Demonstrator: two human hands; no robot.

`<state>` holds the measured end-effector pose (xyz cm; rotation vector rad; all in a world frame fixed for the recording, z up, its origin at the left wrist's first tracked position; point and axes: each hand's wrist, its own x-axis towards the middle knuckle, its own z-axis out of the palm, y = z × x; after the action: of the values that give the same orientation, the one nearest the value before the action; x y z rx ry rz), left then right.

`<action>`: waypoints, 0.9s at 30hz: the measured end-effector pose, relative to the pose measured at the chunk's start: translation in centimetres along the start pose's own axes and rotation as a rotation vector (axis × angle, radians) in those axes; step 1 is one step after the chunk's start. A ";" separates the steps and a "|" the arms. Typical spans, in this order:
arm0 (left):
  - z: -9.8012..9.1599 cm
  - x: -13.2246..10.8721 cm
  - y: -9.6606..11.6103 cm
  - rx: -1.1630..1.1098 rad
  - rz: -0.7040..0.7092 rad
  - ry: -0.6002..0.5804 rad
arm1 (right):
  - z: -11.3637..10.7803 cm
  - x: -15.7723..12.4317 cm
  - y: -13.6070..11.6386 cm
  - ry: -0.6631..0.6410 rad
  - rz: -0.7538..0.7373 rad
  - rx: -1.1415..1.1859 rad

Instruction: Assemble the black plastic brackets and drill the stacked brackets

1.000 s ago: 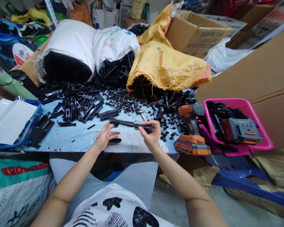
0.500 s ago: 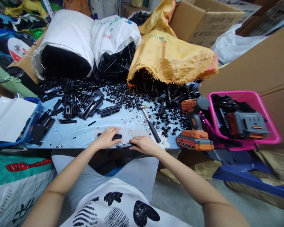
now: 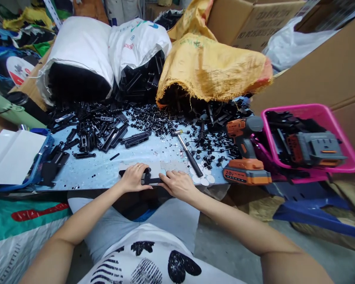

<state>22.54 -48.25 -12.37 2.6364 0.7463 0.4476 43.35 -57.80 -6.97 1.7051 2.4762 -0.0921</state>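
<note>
At the front edge of the blue-covered table (image 3: 100,169), a long black plastic part (image 3: 152,180) lies between my hands. My left hand (image 3: 134,177) is closed around its left portion, thumb on the near side. A dark tip sticks out to the left of that hand. My right hand (image 3: 179,184) has its fingers together on the part's right end, which they partly hide. Under both hands is a pale, patched work surface (image 3: 156,167). A hammer (image 3: 187,154) with a black grip lies just beyond my right hand, beside several white discs (image 3: 205,180).
Behind are heaps of black plastic parts (image 3: 88,134) and small black-headed pins (image 3: 154,120), spilling from two white sacks (image 3: 79,43) and a yellow sack (image 3: 213,67). A cordless drill (image 3: 245,152) and a pink basket (image 3: 350,165) stand right; a blue tray (image 3: 44,157) sits left.
My left hand has turned and closed around the black part, which now shows an upright piece between my hands. My right hand has moved slightly right, fingers on its end.
</note>
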 end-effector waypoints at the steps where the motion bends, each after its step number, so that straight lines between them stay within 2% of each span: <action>1: 0.0 0.0 -0.1 -0.005 0.005 0.026 | -0.4 0.0 -0.2 -0.001 -0.003 -0.007; 7: 0.9 -0.4 -0.1 -0.013 0.011 0.174 | -1.8 0.6 0.1 0.016 -0.007 -0.066; 10: 1.2 -0.4 0.0 -0.025 0.032 0.243 | -2.3 1.1 0.6 0.027 -0.058 -0.095; 15: 1.4 0.0 0.1 -0.018 -0.010 0.319 | -2.0 1.7 1.4 0.059 -0.069 -0.089; 23: 1.8 0.2 0.2 0.010 -0.138 0.127 | 0.3 1.9 1.8 0.056 -0.001 0.012; 27: 1.4 1.3 0.4 0.006 -0.174 -0.026 | 2.1 2.1 2.9 0.062 0.007 0.088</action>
<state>24.33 -48.18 -13.19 2.5496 0.9607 0.3624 45.45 -55.04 -9.24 1.7769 2.5463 -0.1515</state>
